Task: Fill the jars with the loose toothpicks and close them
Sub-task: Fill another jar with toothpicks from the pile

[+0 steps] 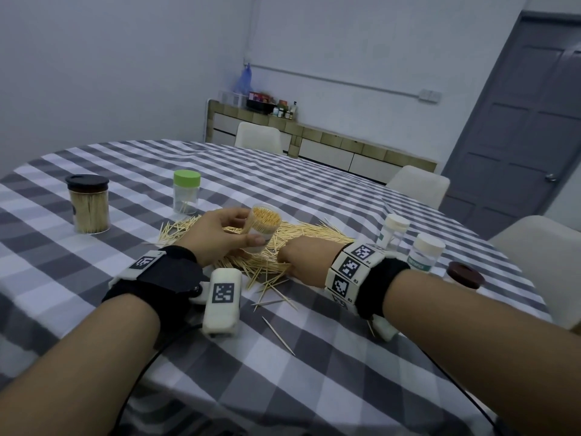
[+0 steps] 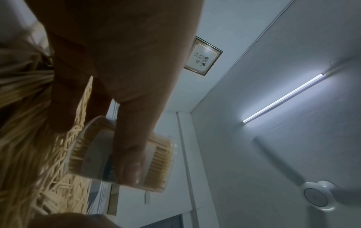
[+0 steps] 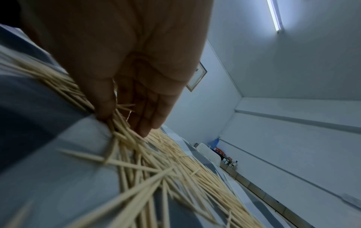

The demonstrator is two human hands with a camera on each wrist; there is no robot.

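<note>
centrally, left hand (image 1: pixel 217 234) grips a lidless clear plastic jar packed with toothpicks (image 1: pixel 261 229); right hand (image 1: pixel 303 258), fingers pinching, digs into the pale loose toothpick pile (image 1: pixel 283 247). black-lidded full jar (image 1: pixel 89 204) and green-lidded near-empty jar (image 1: pixel 186 191) upper left; two white-capped jars (image 1: pixel 408 243) and a brown lid (image 1: pixel 466 274) right.

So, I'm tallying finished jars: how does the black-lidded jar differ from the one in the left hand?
The black-lidded clear jar is capped; the lidless clear jar is open. The black-lidded jar stands upright on the checked tablecloth; the lidless jar is tilted in the left hand, above the loose toothpick pile. Both look packed with toothpicks.
</note>
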